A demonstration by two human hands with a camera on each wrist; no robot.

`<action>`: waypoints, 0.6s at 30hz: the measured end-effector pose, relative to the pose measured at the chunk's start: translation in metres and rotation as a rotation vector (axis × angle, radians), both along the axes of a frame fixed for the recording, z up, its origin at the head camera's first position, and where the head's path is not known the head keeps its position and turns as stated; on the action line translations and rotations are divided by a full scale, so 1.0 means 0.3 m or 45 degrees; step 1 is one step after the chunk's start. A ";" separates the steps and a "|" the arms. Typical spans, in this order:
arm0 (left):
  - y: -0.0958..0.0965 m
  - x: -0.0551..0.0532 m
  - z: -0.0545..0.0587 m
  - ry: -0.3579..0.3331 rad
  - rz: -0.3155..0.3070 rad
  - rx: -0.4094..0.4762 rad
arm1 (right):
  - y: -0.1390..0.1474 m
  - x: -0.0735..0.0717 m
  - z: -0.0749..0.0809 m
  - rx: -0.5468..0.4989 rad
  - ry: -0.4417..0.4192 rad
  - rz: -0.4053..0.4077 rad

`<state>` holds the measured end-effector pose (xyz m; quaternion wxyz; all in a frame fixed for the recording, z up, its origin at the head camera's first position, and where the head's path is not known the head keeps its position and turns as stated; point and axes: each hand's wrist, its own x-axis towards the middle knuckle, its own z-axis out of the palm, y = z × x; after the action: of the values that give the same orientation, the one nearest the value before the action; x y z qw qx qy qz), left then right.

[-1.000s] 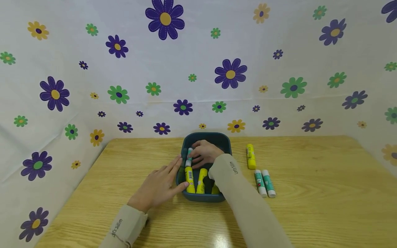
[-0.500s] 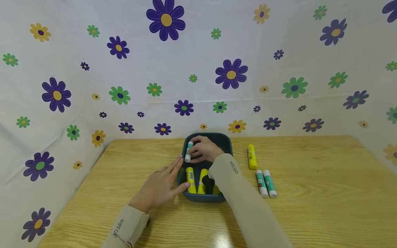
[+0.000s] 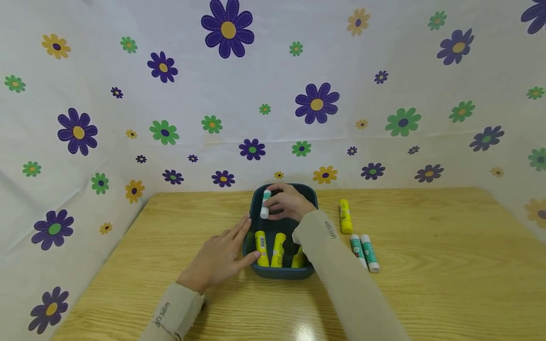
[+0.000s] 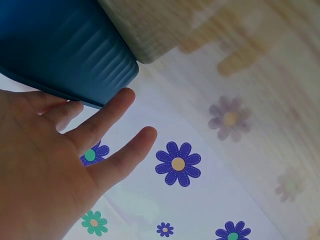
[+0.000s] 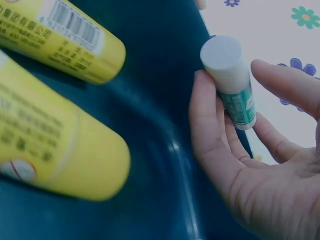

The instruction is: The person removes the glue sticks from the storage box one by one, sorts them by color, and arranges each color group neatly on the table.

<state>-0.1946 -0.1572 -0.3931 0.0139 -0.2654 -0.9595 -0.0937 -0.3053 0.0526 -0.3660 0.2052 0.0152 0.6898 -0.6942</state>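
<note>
Green-and-white glue stick (image 5: 234, 85): inside the dark blue bin (image 3: 283, 273), toward its far left part. Left to right from there. Left hand (image 3: 218, 258): at the bin's left wall, fingers straight, gripping nothing, same as a second ago; probably steadying. Glue stick: shifted from just beyond the left yellow stick (image 3: 261, 248) to farther up the bin, slightly off the left wall; gap between the two has widened. Right hand (image 3: 291, 203) grips it between fingers and thumb. Reading: in hand, not settled. Contact with the bin floor: cannot tell. Bin's near end, past the left one: middle yellow stick (image 3: 278, 250), third yellow stick (image 3: 298, 258) partly behind the right sleeve (image 3: 341, 279). Right of the bin, on the bench (image 3: 448, 246): lone yellow stick (image 3: 345, 217), then two spare green-and-white sticks (image 3: 369, 254), nearer, side by side, no hand on them.
</note>
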 end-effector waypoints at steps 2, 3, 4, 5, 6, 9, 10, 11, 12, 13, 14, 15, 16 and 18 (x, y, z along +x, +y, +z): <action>0.002 0.001 0.002 0.002 -0.002 0.004 | 0.015 -0.001 0.008 0.005 0.011 0.002; 0.003 0.001 0.001 0.003 -0.004 0.003 | 0.022 0.001 0.014 0.007 0.014 0.002; 0.002 0.001 0.001 0.005 -0.006 0.006 | 0.028 0.002 0.019 0.009 0.021 0.004; 0.002 0.001 0.002 0.002 -0.005 0.004 | 0.035 0.004 0.027 0.011 0.028 0.007; 0.002 0.002 0.002 0.000 -0.004 -0.002 | 0.042 0.005 0.034 0.014 0.037 0.012; 0.001 0.001 0.002 0.001 -0.008 0.002 | 0.062 0.013 0.057 0.028 0.068 0.022; 0.001 0.001 0.003 0.001 -0.007 0.006 | 0.069 0.015 0.064 0.032 0.083 0.027; 0.001 0.001 0.003 0.001 -0.004 0.004 | 0.076 0.017 0.071 0.040 0.099 0.032; 0.001 0.002 0.002 0.004 -0.004 0.011 | 0.083 0.018 0.077 0.047 0.112 0.035; 0.000 0.002 0.002 0.005 -0.003 0.012 | 0.091 0.020 0.084 0.056 0.122 0.037; 0.000 0.002 0.002 0.009 -0.005 0.018 | 0.098 0.021 0.090 0.056 0.132 0.043; 0.000 0.003 0.001 0.010 -0.004 0.019 | 0.105 0.023 0.095 0.059 0.142 0.050; 0.001 0.003 0.001 0.008 -0.003 0.016 | 0.113 0.025 0.101 0.070 0.151 0.058; 0.002 0.002 0.000 0.005 -0.004 0.015 | 0.129 0.031 0.114 0.091 0.166 0.070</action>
<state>-0.1939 -0.1566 -0.3930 0.0173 -0.2669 -0.9585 -0.0989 -0.2958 0.0912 -0.3318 0.1781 -0.0416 0.7262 -0.6627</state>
